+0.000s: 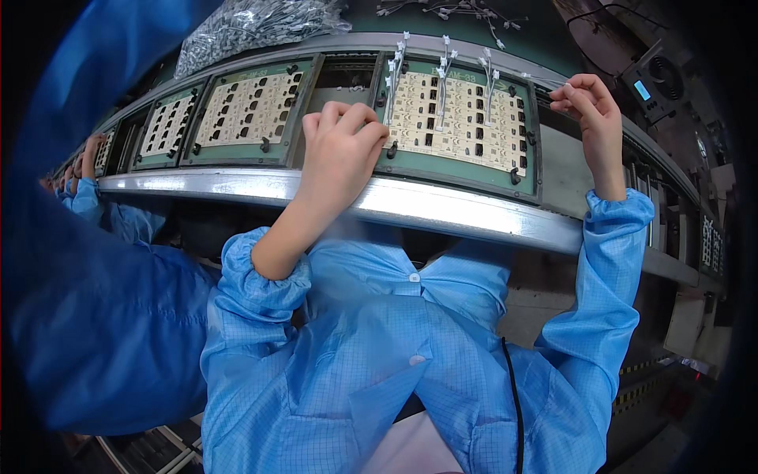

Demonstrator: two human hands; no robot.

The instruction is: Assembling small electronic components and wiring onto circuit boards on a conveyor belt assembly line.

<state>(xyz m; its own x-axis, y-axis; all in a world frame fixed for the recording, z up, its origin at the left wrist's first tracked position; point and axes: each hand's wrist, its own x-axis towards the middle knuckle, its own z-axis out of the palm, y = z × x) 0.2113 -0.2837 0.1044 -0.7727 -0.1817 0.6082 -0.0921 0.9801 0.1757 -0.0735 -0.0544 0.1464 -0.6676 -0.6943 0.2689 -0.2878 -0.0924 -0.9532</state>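
My left hand (335, 154) is at the left edge of a cream circuit board panel (454, 134). Its fingers are curled together, and whatever they might hold is hidden. The panel lies in a green fixture (474, 169) with black clips. Several thin white cables (442, 79) with white connectors lie across the panel and stick out past its far edge. To the right of the fixture, my right hand (594, 112) is raised, pinching a thin white cable (545, 80) that points left toward the fixture's far right corner.
A clear plastic bag of cables (253, 35) lies beyond the line, with loose cables (454, 9) to its right. More panels in fixtures (246, 110) stand to the left. A metal rail (466, 212) runs along the near edge. A co-worker's blue sleeve (103, 316) fills the left side.
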